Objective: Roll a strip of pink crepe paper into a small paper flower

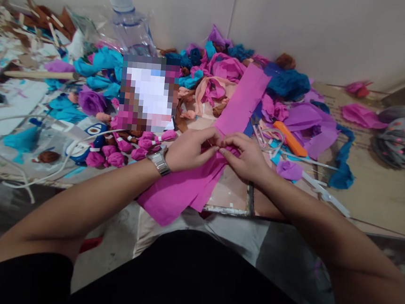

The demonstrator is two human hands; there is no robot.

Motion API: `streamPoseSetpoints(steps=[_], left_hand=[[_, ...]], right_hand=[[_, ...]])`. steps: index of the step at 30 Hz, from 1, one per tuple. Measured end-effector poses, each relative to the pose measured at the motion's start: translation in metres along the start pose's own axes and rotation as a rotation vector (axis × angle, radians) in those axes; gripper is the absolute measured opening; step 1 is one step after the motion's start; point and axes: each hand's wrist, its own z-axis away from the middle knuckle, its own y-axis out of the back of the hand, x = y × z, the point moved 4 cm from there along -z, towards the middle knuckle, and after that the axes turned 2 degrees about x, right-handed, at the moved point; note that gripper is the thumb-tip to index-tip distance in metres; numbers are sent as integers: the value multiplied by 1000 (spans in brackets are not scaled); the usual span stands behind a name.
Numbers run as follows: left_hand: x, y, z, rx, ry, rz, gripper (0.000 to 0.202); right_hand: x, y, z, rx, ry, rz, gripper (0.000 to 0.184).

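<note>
A long strip of bright pink crepe paper [244,99] runs beneath both hands, and its lower end hangs over the table's front edge. My left hand [193,147], with a metal watch on the wrist, is closed with thumb and fingers pinched at the paper. Fingertip to fingertip with it, my right hand [243,154] pinches the paper too. The exact bit between the fingertips is mostly hidden. Left of my hands lie several small pink paper balls [145,141] with white bands. Scissors [259,131] and an orange-handled cutter [290,138] lie right of my right hand.
A clear plastic bottle [135,32] stands at the back by the wall. A blurred-out phone-like object [149,93] leans among the paper scraps. A white cable [55,170] loops at left. A wooden stick [41,75] and a purple paper sheet [313,126] lie about.
</note>
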Motion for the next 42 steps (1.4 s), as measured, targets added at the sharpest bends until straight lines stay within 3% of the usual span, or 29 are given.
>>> streamPoseSetpoints(steps=[14, 31, 42], left_hand=[[-11, -1, -3, 29, 84, 160, 16], [-1, 2, 0, 7, -60, -129, 5], [2, 0, 1, -38, -92, -148, 6]], right_hand=[[-3, 4, 1, 6, -82, 60, 10], [4, 0, 1, -25, -113, 13, 11], [2, 0, 1, -83, -93, 21, 11]])
